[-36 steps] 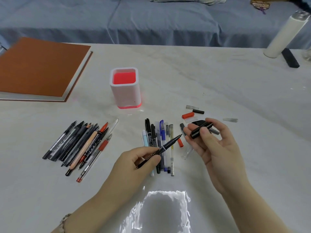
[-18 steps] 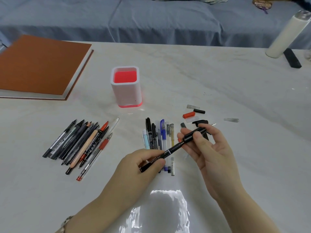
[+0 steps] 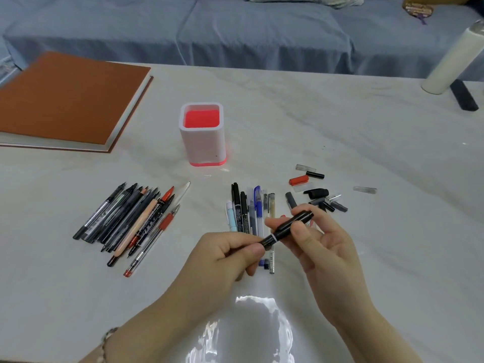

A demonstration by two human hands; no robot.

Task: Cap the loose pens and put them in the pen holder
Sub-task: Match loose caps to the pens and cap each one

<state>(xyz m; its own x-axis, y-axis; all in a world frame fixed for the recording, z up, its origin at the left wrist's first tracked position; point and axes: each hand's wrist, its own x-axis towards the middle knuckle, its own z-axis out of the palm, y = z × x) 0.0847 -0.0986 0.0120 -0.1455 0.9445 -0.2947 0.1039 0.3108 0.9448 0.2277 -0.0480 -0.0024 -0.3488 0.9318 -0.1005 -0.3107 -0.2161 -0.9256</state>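
From the head view, your left hand [image 3: 230, 254] pinches the black pen [image 3: 284, 230] barrel while your right hand [image 3: 314, 239] grips its cap end, near centre. The pen holder [image 3: 203, 134] beyond looks empty; the uncapped pens [image 3: 131, 224] at left and the loose caps [image 3: 314, 191] at right remain.

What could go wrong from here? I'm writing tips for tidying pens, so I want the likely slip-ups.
The cap may not be fully seated on the black pen held by the left hand and right hand; it could come off later. The pen holder is narrow and light-looking, so a careless drop might tip it. Loose caps lie close together, so mismatching is easy.
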